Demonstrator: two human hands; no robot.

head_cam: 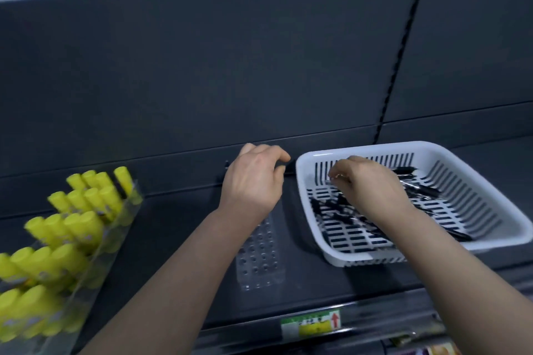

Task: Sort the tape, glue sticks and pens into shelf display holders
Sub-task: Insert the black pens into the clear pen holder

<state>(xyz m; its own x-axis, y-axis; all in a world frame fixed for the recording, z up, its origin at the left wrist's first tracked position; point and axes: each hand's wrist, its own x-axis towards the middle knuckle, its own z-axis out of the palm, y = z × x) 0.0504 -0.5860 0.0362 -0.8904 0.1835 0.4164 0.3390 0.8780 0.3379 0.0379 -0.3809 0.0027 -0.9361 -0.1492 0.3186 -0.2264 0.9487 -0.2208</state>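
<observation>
A clear pen holder point(259, 253) with rows of holes stands on the dark shelf, and no pens show in it. My left hand point(253, 181) is at its rear end with fingers curled; whether it grips the holder is unclear. To the right, a white slotted basket point(490, 204) holds several black pens point(334, 207). My right hand point(372, 184) is inside the basket, its bent fingertips close together over the pens near the back left wall; a pen in its grasp cannot be made out. Yellow glue sticks point(75, 222) fill a clear tiered holder at the left.
The dark shelf point(178, 239) runs left to right, with a dark back panel point(202, 72) behind it. A green and yellow price label point(311, 324) sits on the shelf's front edge. Bare shelf lies between the glue sticks and the pen holder.
</observation>
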